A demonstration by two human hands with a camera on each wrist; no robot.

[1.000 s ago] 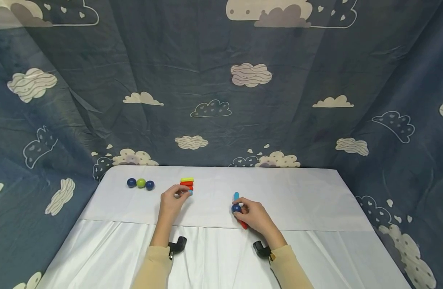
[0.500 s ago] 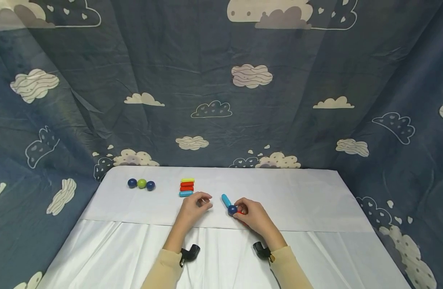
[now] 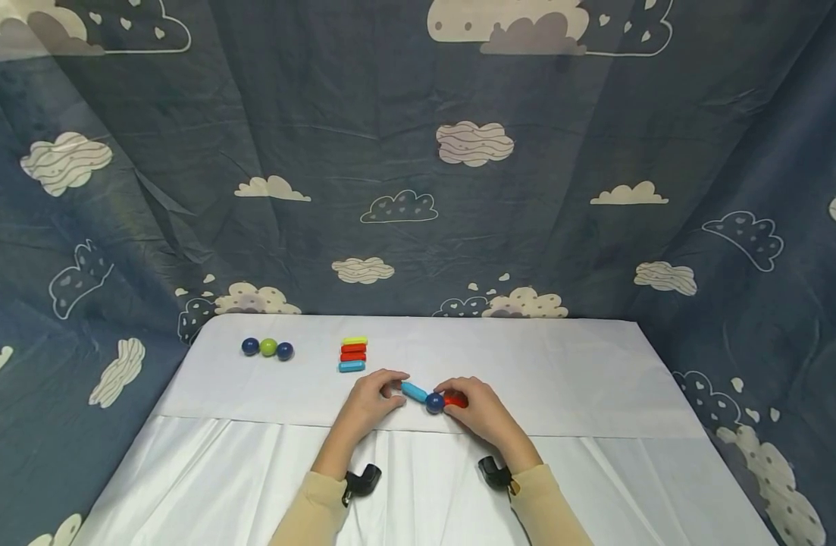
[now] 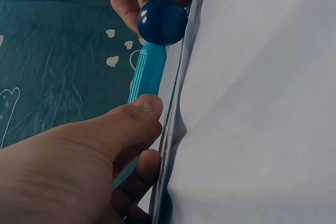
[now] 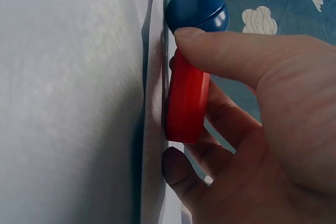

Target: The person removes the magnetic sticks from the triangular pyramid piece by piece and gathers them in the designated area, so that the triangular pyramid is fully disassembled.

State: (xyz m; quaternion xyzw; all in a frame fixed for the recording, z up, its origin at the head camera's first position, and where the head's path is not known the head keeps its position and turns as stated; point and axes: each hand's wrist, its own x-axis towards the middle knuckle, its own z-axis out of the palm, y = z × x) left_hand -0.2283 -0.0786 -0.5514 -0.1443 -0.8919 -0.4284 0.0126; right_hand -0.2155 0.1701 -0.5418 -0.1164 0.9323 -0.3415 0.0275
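Note:
In the head view, a dark blue ball (image 3: 434, 403) joins a light blue rod (image 3: 414, 392) on its left to a red rod (image 3: 455, 400) on its right. My left hand (image 3: 370, 400) pinches the light blue rod's far end; the left wrist view has the thumb lying on that rod (image 4: 148, 74). With thumb and fingers my right hand (image 3: 482, 406) grips the red rod close to the ball. In the right wrist view, the thumb tip lies where the ball (image 5: 197, 10) meets the red rod (image 5: 187, 98), whose lower end sticks out free.
Behind the left hand lie stacked rods on the white table (image 3: 561, 379): a yellow-green one (image 3: 354, 340), two red ones (image 3: 353, 353) and a light blue one (image 3: 352, 366). Farther left, a green ball (image 3: 268, 347) sits between two dark blue balls (image 3: 250, 346). A cloud-print cloth hangs behind.
My left hand has left the light blue rod in the row, moved right and taken the joined light blue rod's end. That rod has swung from pointing away to pointing left.

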